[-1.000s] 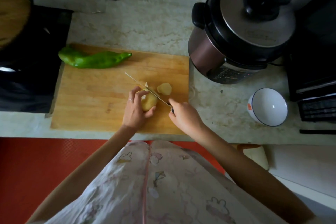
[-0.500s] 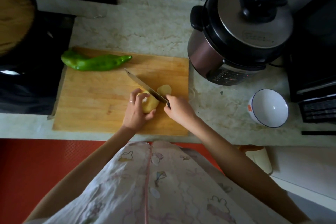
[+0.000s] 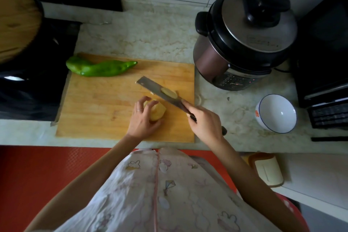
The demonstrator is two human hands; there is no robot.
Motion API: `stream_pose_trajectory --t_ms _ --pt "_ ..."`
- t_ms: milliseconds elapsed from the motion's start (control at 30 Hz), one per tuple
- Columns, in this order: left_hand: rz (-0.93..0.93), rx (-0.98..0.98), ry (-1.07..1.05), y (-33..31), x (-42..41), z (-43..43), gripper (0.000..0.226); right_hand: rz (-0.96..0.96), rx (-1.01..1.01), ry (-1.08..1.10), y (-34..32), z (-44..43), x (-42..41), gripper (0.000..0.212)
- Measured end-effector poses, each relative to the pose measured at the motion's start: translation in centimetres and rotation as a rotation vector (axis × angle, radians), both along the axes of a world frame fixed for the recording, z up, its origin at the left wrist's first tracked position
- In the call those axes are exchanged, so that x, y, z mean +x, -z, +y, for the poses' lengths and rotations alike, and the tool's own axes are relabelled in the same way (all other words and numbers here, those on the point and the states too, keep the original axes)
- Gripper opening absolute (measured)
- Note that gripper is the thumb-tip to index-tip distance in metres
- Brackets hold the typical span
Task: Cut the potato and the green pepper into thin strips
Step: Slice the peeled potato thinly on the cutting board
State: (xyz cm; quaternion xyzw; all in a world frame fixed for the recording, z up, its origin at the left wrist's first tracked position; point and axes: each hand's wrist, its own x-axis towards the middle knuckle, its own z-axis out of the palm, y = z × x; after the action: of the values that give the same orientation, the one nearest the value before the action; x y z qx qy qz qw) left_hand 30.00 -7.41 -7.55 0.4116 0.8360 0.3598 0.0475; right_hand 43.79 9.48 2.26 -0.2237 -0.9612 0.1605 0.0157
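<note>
A peeled yellow potato (image 3: 158,112) lies on the wooden cutting board (image 3: 98,107), near its right side. My left hand (image 3: 143,118) holds the potato with curled fingertips on top. My right hand (image 3: 204,123) grips the handle of a cleaver (image 3: 156,89), whose blade is tilted flat and lifted to the right of the potato. A cut potato slice (image 3: 169,92) sticks to the blade's face. A whole green pepper (image 3: 99,68) rests at the board's far left corner.
A pressure cooker (image 3: 243,37) stands right of the board. A white bowl (image 3: 275,114) sits at the counter's right, beside a dark appliance (image 3: 325,81). A black stove (image 3: 32,81) and a wooden lid (image 3: 17,20) are on the left.
The cleaver has come out of the potato and swung up to the right, its blade turned flat with a slice stuck to it. My left hand stays on the potato.
</note>
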Motion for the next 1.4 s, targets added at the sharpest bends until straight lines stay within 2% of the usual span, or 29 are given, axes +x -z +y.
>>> stream_pose_trajectory --t_ms 67,233,333,433,500,633,800,967,1133,1233,1400 --pt "0.035 -0.007 -0.023 0.0 0.0 0.0 0.068 0.027 0.106 -0.030 -0.2 0.1 0.4 0.063" --pt "0.043 0.021 -0.036 0.1 0.4 -0.5 0.075 -0.014 0.234 -0.042 0.1 0.6 1.0 0.068" --pt "-0.076 0.134 -0.184 -0.5 0.0 -0.8 0.068 0.002 0.252 -0.016 0.0 0.9 1.2 0.066" --pt "-0.084 0.244 -0.326 -2.4 -1.0 0.2 0.048 0.021 0.324 -0.021 0.0 1.3 1.4 0.067" --pt "-0.009 0.191 -0.193 -4.6 -1.8 1.8 0.046 0.046 0.356 -0.034 -0.1 1.6 1.4 0.069" --pt "0.063 -0.061 0.224 -7.8 -3.5 5.6 0.060 0.091 0.386 -0.075 -0.3 1.8 1.5 0.072" --pt "-0.170 -0.211 0.428 -8.2 -5.1 7.1 0.053 0.126 0.417 -0.138 -0.2 2.3 1.9 0.074" --pt "-0.249 -0.173 0.346 -8.1 -5.7 7.5 0.052 0.179 0.447 -0.188 0.1 2.5 2.5 0.074" --pt "-0.422 -0.011 0.059 -7.4 -8.3 7.4 0.051 0.241 0.455 -0.201 1.0 2.7 4.5 0.062" --pt "-0.459 -0.002 -0.059 -6.2 -9.9 6.6 0.050 0.284 0.368 -0.071 2.0 2.5 6.1 0.053" --pt "-0.540 -0.127 0.047 -4.3 -7.6 6.8 0.049 0.343 0.124 0.223 2.3 1.6 6.1 0.051"
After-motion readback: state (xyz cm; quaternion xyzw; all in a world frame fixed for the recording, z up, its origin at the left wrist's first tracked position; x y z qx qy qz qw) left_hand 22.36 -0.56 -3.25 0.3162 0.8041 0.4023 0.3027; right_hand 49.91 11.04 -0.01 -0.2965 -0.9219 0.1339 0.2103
